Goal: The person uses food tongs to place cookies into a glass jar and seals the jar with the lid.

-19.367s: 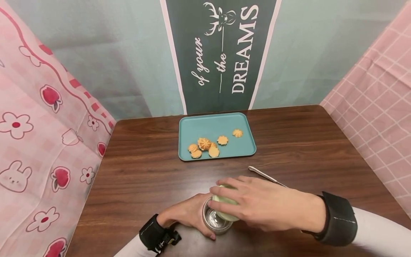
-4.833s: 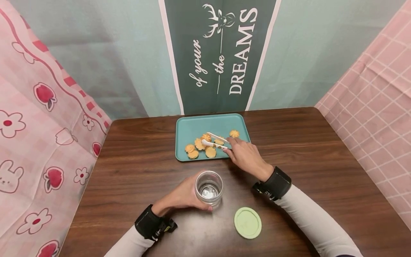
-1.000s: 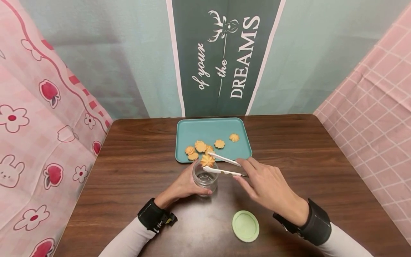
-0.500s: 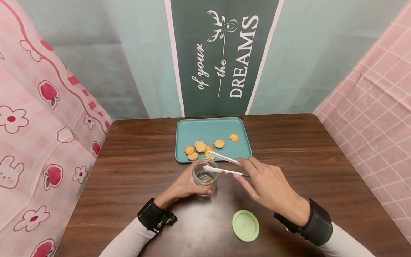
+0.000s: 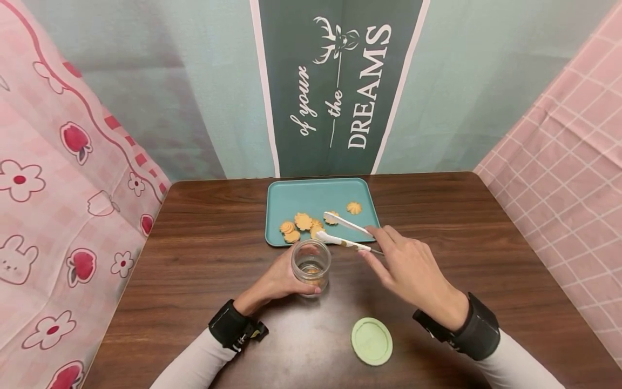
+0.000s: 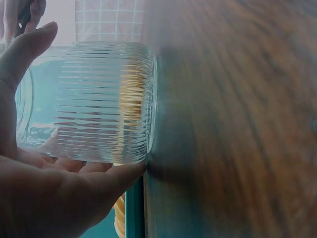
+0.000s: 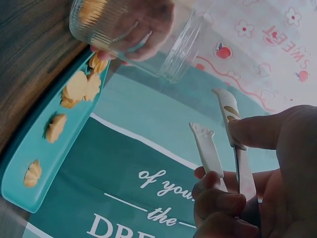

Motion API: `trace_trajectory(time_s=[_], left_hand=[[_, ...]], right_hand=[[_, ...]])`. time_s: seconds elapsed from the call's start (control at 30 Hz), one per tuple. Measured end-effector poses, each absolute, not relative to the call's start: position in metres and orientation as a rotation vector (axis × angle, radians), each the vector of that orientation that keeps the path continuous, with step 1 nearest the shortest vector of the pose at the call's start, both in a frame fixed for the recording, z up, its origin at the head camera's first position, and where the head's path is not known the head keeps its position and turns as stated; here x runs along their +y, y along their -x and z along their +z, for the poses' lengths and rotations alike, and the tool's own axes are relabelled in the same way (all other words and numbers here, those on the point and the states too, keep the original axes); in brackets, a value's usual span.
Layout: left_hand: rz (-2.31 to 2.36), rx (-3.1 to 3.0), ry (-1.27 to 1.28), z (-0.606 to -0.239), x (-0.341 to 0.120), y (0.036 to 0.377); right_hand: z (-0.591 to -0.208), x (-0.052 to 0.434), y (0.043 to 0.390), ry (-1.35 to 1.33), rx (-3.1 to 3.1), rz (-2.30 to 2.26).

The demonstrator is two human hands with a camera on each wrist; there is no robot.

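Lid: a round pale green lid [image 5: 371, 341] lies flat, nearer the person than the right hand [image 5: 408, 270], apart from it.
Table: dark wood-grain table [image 5: 486, 243] under both hands.
Banner: a dark green banner [image 5: 335, 86] with white lettering and a deer head hangs beyond the hands.
Backdrop: pale green wall [image 5: 194, 81] either side of the banner.
Flowered cloth: pink flowered cloth [image 5: 63, 178] with apples and rabbits, beyond the left hand [image 5: 277, 281], on its outer side.
Checked cloth: pink checked cloth [image 5: 568, 146], on the right hand's outer side.

We see a dark wooden surface [image 5: 486, 243] against a pale green wall [image 5: 204, 81] with a dark green banner [image 5: 335, 81]; pink patterned cloths [image 5: 58, 189] flank both side edges.
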State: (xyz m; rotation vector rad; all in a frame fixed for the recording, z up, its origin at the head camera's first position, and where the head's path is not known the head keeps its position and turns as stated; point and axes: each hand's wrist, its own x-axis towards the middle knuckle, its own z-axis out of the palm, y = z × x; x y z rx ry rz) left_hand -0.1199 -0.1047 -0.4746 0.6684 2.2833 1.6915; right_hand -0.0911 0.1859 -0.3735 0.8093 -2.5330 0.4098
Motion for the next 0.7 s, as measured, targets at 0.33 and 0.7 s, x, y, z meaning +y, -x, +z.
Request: trace_trajectory(time_s=[0.33,0.7], left_hand=[[1.711,2.246,-0.671,-0.475,-0.105,0.118],[1.713,2.239,-0.671,-0.474,-0.104,0.119]], right_hand=[[-0.381,0.187,0.105,-0.747,-2.580,0.458],[-0.386,0.187,0.113,-0.678,-2.604,0.490]])
